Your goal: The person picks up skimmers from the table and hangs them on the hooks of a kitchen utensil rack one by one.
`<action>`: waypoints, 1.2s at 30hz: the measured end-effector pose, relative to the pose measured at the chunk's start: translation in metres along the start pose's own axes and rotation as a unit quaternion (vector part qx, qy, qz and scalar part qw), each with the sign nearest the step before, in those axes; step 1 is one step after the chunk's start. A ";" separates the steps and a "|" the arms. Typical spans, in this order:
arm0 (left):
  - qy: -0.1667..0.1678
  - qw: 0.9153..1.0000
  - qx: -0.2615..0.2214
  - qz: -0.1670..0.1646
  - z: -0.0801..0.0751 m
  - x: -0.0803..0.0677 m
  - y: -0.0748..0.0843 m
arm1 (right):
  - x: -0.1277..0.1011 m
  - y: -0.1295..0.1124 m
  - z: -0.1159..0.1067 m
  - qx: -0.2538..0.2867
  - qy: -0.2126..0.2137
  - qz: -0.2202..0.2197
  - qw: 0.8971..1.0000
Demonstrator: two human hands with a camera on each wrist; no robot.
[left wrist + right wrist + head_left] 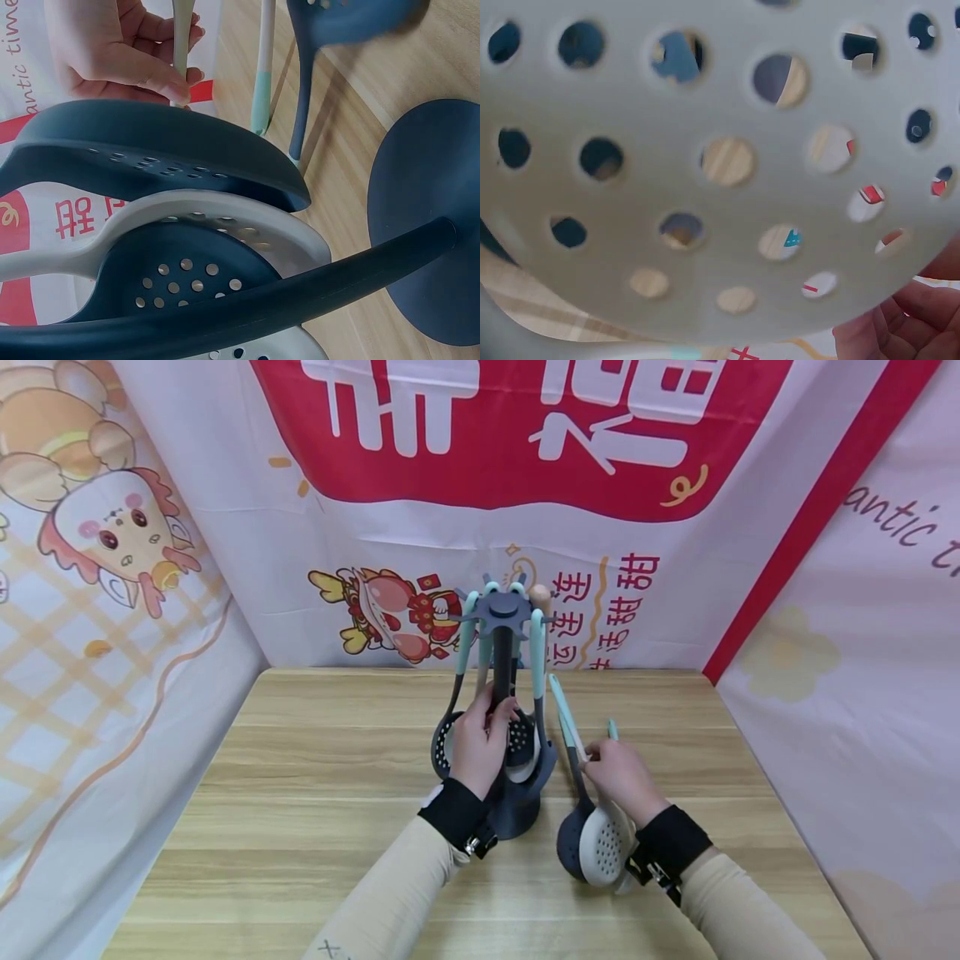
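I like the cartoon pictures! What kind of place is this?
Probably a set-up booth, not a real kitchen: printed cartoon banners wall in a bare wooden table, and the only kitchen things are utensils on a rack.

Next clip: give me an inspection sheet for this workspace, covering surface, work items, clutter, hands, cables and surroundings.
Surface: wooden table, light grain, bare areas around the work.
Work items: dark rack upright at centre, teal-handled utensils hanging from its top; white skimmer and dark ladle beside it, heads low near the table.
Clutter: nothing seen.
Hands: left hand grips the rack's post; right hand has its grip on the handles of the skimmer and ladle. Black wrist straps on both.
Cables: nothing seen.
Surroundings: printed cloth banners on three sides, cartoon figures and red lettering.
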State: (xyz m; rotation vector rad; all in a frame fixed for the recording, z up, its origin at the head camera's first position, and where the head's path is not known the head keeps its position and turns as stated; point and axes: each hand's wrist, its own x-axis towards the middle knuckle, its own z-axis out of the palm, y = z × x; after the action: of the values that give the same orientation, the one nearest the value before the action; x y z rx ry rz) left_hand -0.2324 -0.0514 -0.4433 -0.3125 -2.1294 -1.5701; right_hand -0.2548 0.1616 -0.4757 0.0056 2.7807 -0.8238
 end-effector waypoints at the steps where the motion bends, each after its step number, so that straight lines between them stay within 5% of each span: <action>1: 0.000 1.000 -0.001 -0.001 0.000 0.000 0.000 | 0.000 0.000 0.000 0.001 0.002 -0.001 1.000; 23: -0.003 1.000 0.001 0.000 0.000 0.000 0.000 | -0.004 0.003 0.001 0.041 0.038 -0.027 0.998; 36: -0.002 1.000 0.009 0.007 0.000 0.001 0.000 | -0.006 0.004 0.003 0.070 0.020 -0.009 0.997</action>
State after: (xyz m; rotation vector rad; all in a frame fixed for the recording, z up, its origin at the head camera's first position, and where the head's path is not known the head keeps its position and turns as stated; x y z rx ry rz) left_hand -0.2328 -0.0512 -0.4426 -0.3240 -2.1381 -1.5434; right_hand -0.2483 0.1640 -0.4790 0.0209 2.7567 -1.0329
